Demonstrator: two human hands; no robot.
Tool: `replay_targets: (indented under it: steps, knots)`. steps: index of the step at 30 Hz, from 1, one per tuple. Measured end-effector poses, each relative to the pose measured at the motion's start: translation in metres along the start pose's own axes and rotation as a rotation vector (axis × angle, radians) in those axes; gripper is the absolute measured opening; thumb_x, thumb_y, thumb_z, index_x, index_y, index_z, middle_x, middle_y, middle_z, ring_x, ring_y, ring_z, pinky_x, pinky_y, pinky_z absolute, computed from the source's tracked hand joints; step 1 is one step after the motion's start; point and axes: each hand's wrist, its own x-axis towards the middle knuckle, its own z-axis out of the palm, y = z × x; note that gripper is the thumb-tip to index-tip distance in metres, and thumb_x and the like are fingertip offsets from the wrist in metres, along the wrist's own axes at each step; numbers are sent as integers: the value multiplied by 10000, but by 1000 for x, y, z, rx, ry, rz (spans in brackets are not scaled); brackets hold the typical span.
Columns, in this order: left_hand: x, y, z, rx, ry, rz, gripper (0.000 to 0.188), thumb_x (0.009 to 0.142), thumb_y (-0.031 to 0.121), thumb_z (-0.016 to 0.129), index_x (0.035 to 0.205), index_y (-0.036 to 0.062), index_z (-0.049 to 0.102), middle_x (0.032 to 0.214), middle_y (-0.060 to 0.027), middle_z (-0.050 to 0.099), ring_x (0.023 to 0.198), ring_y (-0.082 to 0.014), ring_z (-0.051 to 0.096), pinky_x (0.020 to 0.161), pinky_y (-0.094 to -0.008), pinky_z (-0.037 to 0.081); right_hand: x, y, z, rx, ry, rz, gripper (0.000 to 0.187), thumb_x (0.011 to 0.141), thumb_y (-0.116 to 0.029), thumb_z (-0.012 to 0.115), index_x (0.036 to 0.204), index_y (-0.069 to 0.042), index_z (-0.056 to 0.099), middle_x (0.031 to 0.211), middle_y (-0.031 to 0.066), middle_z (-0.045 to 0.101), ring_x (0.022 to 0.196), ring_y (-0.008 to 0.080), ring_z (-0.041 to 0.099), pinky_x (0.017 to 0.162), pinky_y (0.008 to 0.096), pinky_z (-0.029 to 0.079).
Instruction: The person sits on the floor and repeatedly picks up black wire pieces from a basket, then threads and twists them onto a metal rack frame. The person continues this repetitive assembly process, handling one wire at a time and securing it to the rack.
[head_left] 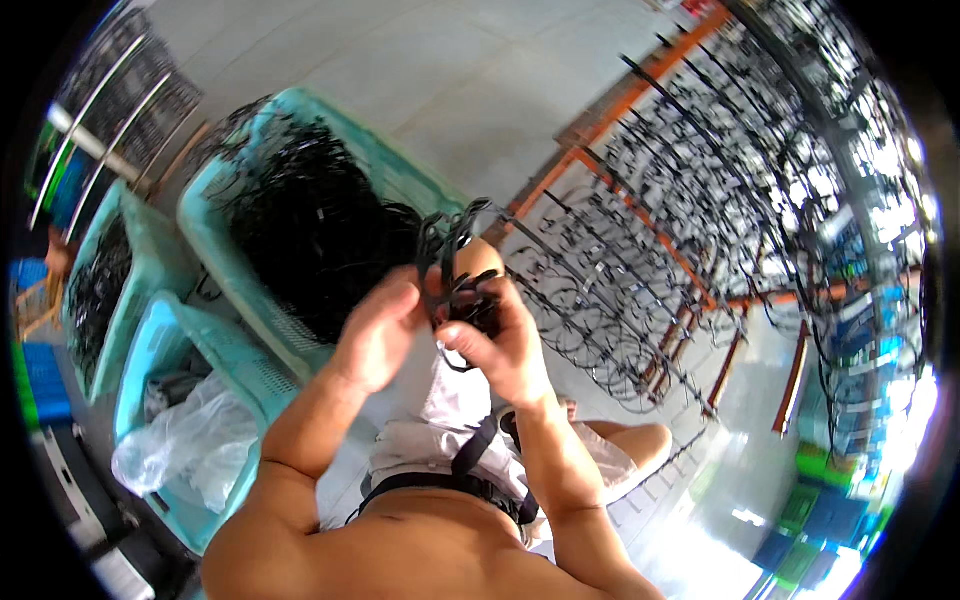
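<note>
My right hand (512,352) is closed around a bunch of glossy black looped pieces (447,243), thin and curved, with its thumb lying across them. Their exact kind cannot be made out. Close against the bunch's left side is my left hand (378,335), slightly blurred, its fingers stretched out and none visibly wrapped round a piece. Both hands are in front of my body, above my lap. Just beyond them, to the left, a large teal crate (405,172) holds a heap of similar thin black pieces (310,225).
On the right, a wire rack with an orange frame (640,215) carries many hanging black pieces. A smaller teal crate (150,250) of black pieces stands far left. Nearer, a light-blue crate (130,400) holds a clear plastic bag (195,440). Stacked green and blue bins (815,520) are lower right.
</note>
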Motion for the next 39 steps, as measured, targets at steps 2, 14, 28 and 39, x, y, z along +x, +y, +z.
replay_targets:
  steps: [2, 14, 28, 39]
  knots:
    - [3, -31, 17, -43, -60, -193, 404, 855, 245, 598, 1177, 4, 557, 1210, -148, 568, 1137, -250, 518, 1004, -410, 383, -29, -13, -19, -433, -21, 59, 359, 821, -182, 718, 1055, -1, 515, 854, 56, 604, 775, 98, 552, 707, 264, 471]
    - [10, -94, 67, 741, -357, -316, 343, 877, 200, 641, 1126, -30, 593, 998, -45, 627, 933, -85, 554, 831, -250, 451, -122, -9, -90, 295, 171, 396, 296, 979, -240, 466, 1103, 13, 556, 1026, 35, 576, 921, 105, 519, 829, 281, 422]
    - [-9, -130, 64, 24, -160, -255, 176, 696, 110, 614, 801, 75, 477, 902, -53, 498, 750, -111, 470, 665, -226, 377, -125, 17, -80, 103, 495, 148, 162, 973, -131, 436, 960, 16, 503, 927, 70, 523, 840, 142, 490, 777, 260, 407]
    - [-1, -119, 65, 482, -187, -175, 315, 698, -22, 542, 1003, 2, 464, 814, -58, 569, 753, -121, 528, 727, -258, 438, -119, 31, -76, 602, 659, 298, 221, 985, -193, 447, 1051, 13, 494, 832, 37, 579, 771, 101, 534, 748, 242, 449]
